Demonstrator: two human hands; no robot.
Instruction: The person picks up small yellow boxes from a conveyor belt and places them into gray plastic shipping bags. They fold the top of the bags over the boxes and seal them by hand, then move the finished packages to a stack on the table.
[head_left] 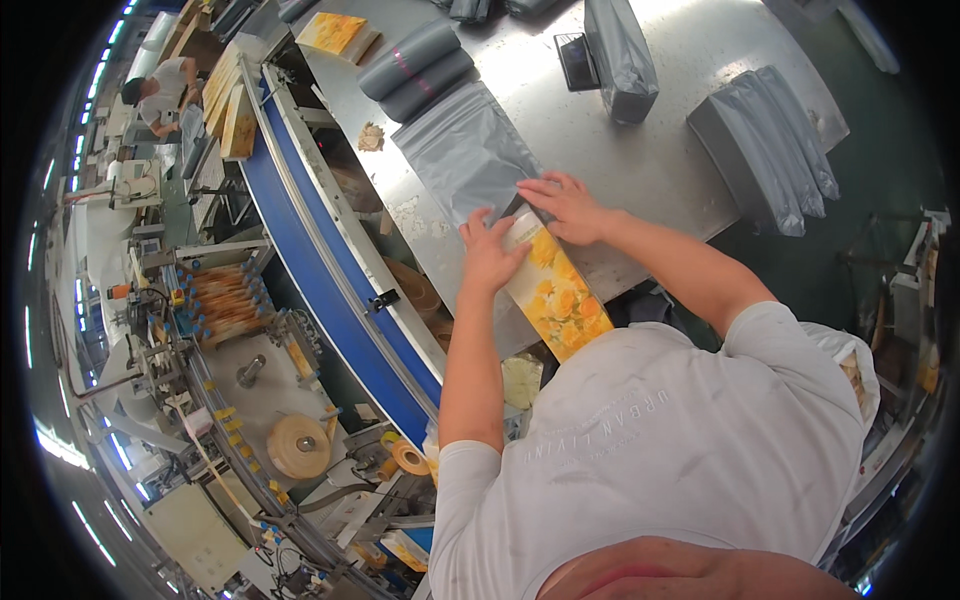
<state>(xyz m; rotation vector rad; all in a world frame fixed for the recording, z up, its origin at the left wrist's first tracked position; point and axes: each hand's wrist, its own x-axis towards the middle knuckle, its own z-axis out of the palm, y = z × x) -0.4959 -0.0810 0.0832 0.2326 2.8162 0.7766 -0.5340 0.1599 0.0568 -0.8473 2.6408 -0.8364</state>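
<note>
A grey plastic bag point(465, 145) lies flat on the metal table, its mouth toward me. One end of a long pack with a yellow flower print point(562, 295) is at that mouth, and its other end points at my body. My left hand point(488, 258) grips the left side of the bag's mouth, its thumb against the pack. At the right side of the mouth, my right hand point(568, 207) holds the bag's edge with its fingertips, its thumb beside the pack. A dark gap shows between the bag's edge and the pack. The fingertips are partly hidden.
Rolled grey bags point(415, 70) lie beyond the flat bag. Filled grey packages stand at the right point(765, 150) and far side point(620, 60), beside a dark flat device point(576, 62). A blue conveyor point(320, 250) runs along the left; another person point(160, 95) works farther off.
</note>
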